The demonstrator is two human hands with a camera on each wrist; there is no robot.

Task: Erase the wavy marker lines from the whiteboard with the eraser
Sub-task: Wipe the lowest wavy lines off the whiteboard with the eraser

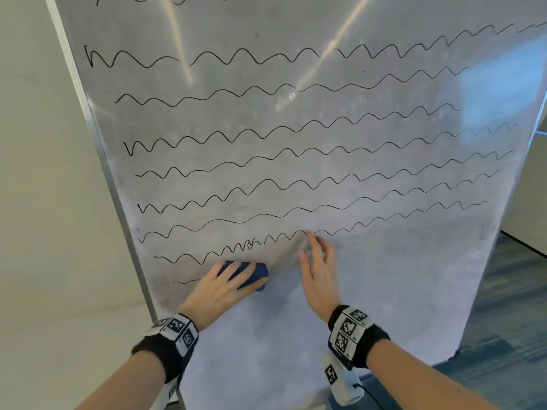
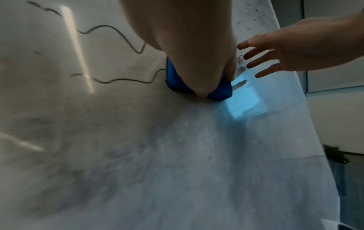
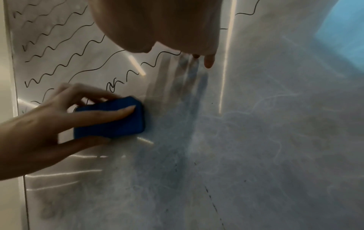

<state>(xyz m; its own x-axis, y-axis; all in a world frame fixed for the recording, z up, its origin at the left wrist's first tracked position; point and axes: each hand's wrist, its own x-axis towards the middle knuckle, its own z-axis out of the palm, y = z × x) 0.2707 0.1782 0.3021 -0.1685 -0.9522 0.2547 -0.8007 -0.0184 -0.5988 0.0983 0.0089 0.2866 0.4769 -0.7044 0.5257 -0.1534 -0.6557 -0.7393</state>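
Left hand (image 1: 220, 287) grips blue eraser (image 1: 257, 275) on whiteboard (image 1: 384, 276), hiding the lowest wavy line's (image 1: 185, 282) end; right hand (image 1: 318, 269), at 3 o'clock, fingers spread.

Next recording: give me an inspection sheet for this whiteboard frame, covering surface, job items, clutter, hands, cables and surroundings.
Surface: whiteboard upright, lower part wiped with grey smears; metal frame along its left edge.
Job's things: wavy marker lines in many rows remain above; a short stub remains left of the blue eraser, which is against the board.
Clutter: nothing seen.
Grippers: left hand grips the eraser; right hand open, fingers spread toward the board, contact unclear.
Cables: a thin dark cable below the right wrist.
Surroundings: pale wall on the left, blue-grey carpet on the right.
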